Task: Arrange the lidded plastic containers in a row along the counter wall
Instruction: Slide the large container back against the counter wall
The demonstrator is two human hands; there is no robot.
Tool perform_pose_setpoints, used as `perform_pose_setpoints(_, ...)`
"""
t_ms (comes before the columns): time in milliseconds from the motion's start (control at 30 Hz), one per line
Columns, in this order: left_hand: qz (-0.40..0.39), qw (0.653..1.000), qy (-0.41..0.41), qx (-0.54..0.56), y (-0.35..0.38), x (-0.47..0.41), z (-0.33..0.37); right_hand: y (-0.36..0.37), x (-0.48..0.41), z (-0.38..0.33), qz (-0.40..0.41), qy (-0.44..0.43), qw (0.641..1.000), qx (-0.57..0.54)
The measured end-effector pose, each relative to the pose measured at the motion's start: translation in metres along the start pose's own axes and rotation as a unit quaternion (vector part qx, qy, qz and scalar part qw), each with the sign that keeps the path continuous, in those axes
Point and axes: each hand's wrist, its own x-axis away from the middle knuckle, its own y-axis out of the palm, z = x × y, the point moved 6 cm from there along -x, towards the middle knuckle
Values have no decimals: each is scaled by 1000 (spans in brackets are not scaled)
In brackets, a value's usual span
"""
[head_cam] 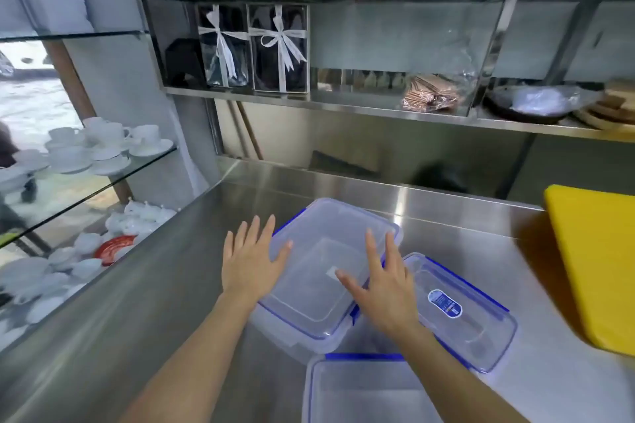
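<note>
Now both hands lie flat, fingers spread, gripping nothing: left hand [249, 259] and right hand [386, 285] flank the large lidded container [319, 288] on the steel desk [144, 302].

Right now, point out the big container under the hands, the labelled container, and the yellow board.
big container [330, 216], head view, far part of its clear lid
labelled container [445, 303], head view, oval sticker on its lid
yellow board [598, 251], head view, middle of its top face
</note>
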Motion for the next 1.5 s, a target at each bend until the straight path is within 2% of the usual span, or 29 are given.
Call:
perform_pose_setpoints(233,-135,991,-18,-14,27,7,-16,39,9,15,-124,43,991,-10)
perform_pose_setpoints(333,-155,988,-23,12,28,7,-18,39,9,15,-122,56,991,-4)
perform_pose_setpoints(400,-146,988,-35,22,24,5,-20,34,10,14,-75,79,994,-12)
perform_pose_setpoints(500,-173,979,-92,49,23,3,-31,30,16,18,-13,171,981,-95)
perform_pose_setpoints(567,-197,968,-124,93,25,6,-35,42,20,17,-38,238,952,-190)
perform_pose_setpoints(633,-199,965,-132,112,24,8,-36,53,21,15,-46,265,929,-253)
perform_pose_setpoints(767,-201,962,-157,95,20,16,-38,60,11,12,-47,254,922,-290)
perform_pose_setpoints(900,-187,960,-202,55,20,34,-39,55,-12,11,-117,208,929,-282)
perform_pose_setpoints(1000,-175,956,-217,88,18,41,-43,51,-25,10,-161,187,925,-289)
perform_pose_setpoints(1067,-180,958,-190,113,17,43,-44,49,-26,10,-172,184,925,-285)
perform_pose_setpoints(1167,-202,970,-60,121,12,45,-42,45,-19,3,-191,137,932,-275)
perform_pose_setpoints(1233,-270,953,13,139,10,47,-44,46,-8,-9,-258,47,931,-252)
perform_pose_setpoints(1300,-337,931,58,131,11,49,-49,54,4,-12,-347,-17,922,-171)
perform_pose_setpoints(1400,-371,920,78,95,17,51,-52,64,8,6,-407,2,913,-25)
perform_pose_setpoints(1500,-368,922,81,90,24,47,-54,67,2,8,-409,6,912,-35)
